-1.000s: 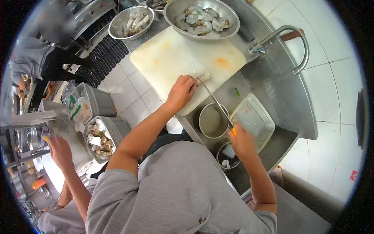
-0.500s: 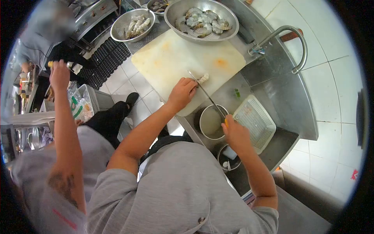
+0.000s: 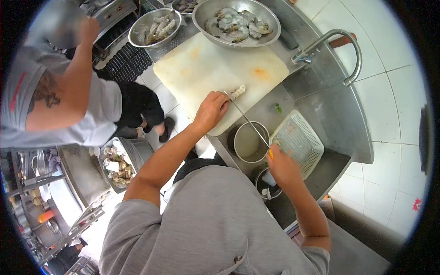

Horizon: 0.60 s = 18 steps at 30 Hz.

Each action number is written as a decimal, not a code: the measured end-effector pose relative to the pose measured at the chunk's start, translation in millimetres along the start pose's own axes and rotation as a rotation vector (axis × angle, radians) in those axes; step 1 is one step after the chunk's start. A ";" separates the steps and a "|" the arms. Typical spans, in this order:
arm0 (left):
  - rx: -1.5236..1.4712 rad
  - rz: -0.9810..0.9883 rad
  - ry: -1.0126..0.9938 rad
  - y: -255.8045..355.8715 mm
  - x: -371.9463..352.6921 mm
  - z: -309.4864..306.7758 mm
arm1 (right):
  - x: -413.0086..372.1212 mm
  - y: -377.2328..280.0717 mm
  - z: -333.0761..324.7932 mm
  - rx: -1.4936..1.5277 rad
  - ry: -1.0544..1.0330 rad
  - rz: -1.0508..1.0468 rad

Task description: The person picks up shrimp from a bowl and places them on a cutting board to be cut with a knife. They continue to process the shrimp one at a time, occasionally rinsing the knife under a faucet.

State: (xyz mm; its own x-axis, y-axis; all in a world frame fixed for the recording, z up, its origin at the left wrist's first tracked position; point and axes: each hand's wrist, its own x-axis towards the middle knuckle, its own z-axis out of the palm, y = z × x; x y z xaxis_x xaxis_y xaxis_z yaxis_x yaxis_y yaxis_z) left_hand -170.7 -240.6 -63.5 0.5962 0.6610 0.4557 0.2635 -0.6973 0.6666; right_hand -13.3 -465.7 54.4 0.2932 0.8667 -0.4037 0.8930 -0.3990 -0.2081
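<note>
On the white cutting board [image 3: 183, 75], my left hand [image 3: 211, 110] is closed on the near end of a peeled shrimp [image 3: 238, 92], its fingertips curled in. My right hand [image 3: 284, 169] grips the yellow handle of a long, thin knife [image 3: 250, 123]. The blade stretches over a round pot [image 3: 237, 149] towards the board, and its tip lies beside my left fingertips and the shrimp. The exact contact between blade and shrimp is too small to tell.
Behind the board stand a large colander [image 3: 201, 23] and a smaller colander [image 3: 133, 35], both holding shrimp. A white plastic basket [image 3: 316, 162] sits right of the pot, below the faucet [image 3: 357, 50]. A co-worker [image 3: 68, 96] stands at left, near a waste bin [image 3: 145, 156].
The knife and my right hand have drawn slightly back towards me. My left hand stays at the shrimp. The co-worker has moved forward past my left side, uncovering the bin.
</note>
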 end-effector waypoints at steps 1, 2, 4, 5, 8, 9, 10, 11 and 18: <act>-0.004 0.015 0.007 -1.2 -0.1 0.2 | 5.2 -3.0 0.8 -0.019 0.024 -0.026; -0.002 0.012 0.002 -1.8 -0.9 0.6 | 9.8 -3.9 3.6 0.000 0.042 -0.043; 0.006 0.006 -0.008 -0.3 -0.7 -0.8 | 17.8 -5.8 8.5 0.039 0.078 -0.081; 0.006 0.007 -0.012 -0.6 -0.1 -2.3 | 19.8 -7.1 8.1 0.046 0.070 -0.073; 0.001 0.022 0.008 0.7 0.0 -1.8 | 19.6 -7.9 7.3 0.056 0.041 -0.035; 0.002 0.035 0.041 1.2 0.2 -1.0 | 17.3 -7.4 5.5 0.053 0.031 -0.020; 0.003 0.046 0.074 1.7 -0.3 -1.0 | 14.2 -7.0 3.5 0.049 0.020 -0.006; 0.000 -0.009 0.068 2.4 -1.6 -1.5 | 9.2 -6.5 0.8 0.046 0.026 -0.003; -0.005 -0.086 0.019 2.3 -4.5 -5.1 | -24.1 6.7 1.0 0.097 0.042 -0.038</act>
State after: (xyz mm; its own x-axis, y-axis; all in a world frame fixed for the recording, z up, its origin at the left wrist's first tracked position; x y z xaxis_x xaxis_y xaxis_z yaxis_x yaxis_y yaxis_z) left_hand -176.6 -243.8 -61.0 0.5570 0.7234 0.4081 0.3089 -0.6365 0.7067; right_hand -14.7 -489.5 61.8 0.2757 0.8926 -0.3566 0.8671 -0.3911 -0.3085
